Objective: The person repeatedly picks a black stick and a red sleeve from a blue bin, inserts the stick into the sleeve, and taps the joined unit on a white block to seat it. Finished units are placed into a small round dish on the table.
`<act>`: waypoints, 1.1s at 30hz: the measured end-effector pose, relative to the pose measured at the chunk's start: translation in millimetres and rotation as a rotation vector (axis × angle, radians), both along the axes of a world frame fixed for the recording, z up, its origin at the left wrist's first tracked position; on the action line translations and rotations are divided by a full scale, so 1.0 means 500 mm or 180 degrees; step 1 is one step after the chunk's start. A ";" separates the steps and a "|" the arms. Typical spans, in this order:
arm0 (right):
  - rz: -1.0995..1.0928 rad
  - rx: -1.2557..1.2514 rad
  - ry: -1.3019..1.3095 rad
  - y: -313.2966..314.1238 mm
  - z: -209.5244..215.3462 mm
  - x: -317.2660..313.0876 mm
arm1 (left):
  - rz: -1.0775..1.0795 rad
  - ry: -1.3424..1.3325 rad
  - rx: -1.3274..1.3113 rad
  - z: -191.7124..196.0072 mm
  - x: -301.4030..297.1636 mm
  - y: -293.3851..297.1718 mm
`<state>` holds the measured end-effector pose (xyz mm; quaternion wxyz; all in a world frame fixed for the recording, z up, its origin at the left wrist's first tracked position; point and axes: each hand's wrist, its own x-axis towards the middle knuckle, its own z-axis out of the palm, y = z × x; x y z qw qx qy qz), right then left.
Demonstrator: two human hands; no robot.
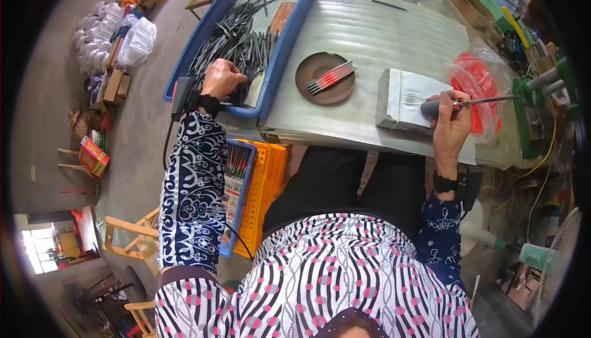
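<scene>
My left hand (224,80) is over the near end of a blue plastic bin (246,112), its fingers pinched together among thin black strips (237,36). Whatever the fingertips hold is hidden. On the right, my right hand (452,125) grips a screwdriver (433,109) by its grey and red handle, the shaft pointing right. Next to that hand stands a white-topped block (425,83) with several small slim pieces on top. Between my hands, a round brown dish (317,63) carries several slender silver pieces with red middles (332,77).
A red heap in clear plastic (477,88) lies right of the block, beside a green metal fixture (528,116). One black strip (389,5) rests on the foam-covered table (345,24). An orange crate (268,165) stands below the table's left edge.
</scene>
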<state>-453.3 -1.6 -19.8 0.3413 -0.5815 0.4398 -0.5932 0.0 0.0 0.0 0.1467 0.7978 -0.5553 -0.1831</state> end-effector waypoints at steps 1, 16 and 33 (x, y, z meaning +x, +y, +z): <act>-0.0017 -0.0013 -0.0028 0.000 0.000 0.006 | 0.0034 0.0121 -0.0064 0.000 0.000 0.002; -0.0562 -0.0462 0.0704 0.003 0.024 -0.037 | -0.0911 0.1237 -0.2019 0.135 -0.262 0.050; -0.0774 0.0298 0.2465 -0.004 -0.012 -0.177 | -0.2720 -0.0241 -0.2274 0.061 -0.595 -0.024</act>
